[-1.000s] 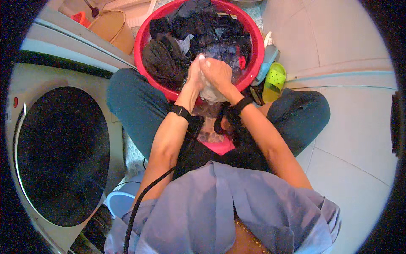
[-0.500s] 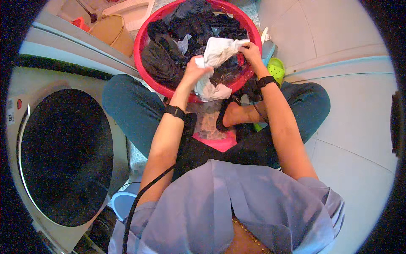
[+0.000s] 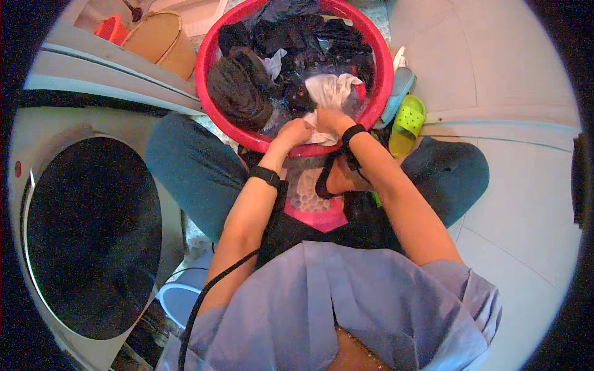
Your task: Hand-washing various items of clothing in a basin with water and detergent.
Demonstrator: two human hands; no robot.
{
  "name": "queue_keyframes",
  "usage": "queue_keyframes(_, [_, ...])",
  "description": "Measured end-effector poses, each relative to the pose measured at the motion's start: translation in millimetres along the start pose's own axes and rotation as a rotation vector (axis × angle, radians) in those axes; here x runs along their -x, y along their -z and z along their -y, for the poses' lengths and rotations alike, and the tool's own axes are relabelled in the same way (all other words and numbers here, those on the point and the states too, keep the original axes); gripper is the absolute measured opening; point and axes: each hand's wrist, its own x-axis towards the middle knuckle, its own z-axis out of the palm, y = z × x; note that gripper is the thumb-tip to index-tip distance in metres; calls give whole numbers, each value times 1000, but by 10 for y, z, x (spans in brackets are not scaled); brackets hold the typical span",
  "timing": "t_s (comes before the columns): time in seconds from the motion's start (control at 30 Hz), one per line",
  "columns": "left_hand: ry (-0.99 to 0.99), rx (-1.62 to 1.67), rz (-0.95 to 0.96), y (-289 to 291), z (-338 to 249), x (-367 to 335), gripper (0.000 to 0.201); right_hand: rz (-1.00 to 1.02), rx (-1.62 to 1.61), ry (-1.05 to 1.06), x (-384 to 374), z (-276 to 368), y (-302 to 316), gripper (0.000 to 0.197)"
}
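A white cloth (image 3: 333, 91), possibly a sock, is bunched between my hands at the near side of a red basin (image 3: 385, 77). My left hand (image 3: 296, 132) is closed on its near part, just inside the rim. Close beside it, my right hand (image 3: 335, 121) is closed on the same cloth, and its fingers are partly hidden. The cloth's far end spreads out over the water. Dark wet clothes (image 3: 291, 37) fill much of the basin, with a dark bundle (image 3: 238, 89) at the left and a small pale piece (image 3: 274, 63) among them.
A front-loading washing machine (image 3: 170, 204) stands at my left, with a pale blue basin (image 3: 180, 303) near it. Beyond are a tan bucket (image 3: 154, 40) and an orange container (image 3: 110, 29). Lime clogs (image 3: 408, 117) and a blue-grey shoe (image 3: 397, 93) lie right of the basin.
Both hands have come down toward the basin's near rim and closer together. The white cloth, held up and stretched between them before, is now lower and bunched.
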Motion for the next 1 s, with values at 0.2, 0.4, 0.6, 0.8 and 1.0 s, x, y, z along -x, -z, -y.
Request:
queue_keyframes(0.2, [50,-61,-114,-39,160,-9,30,28,-48,157,-107,67,104,42])
queue_keyframes(0.4, [38,61,-131,62,255,1,31,-28,-120,178,290,141,859,38])
queue_keyframes(0.6, [-6,444,-199,207,293,-187,52,-276,-1116,-28,500,-356,1402,23])
queue_keyframes(0.8, [250,1852,283,508,-541,214,90,-462,-1188,45,1080,-164,2029,28])
queue_keyframes(1.0, [-44,2145,301,591,-605,124,84,-358,-966,145,1322,261,1952,23])
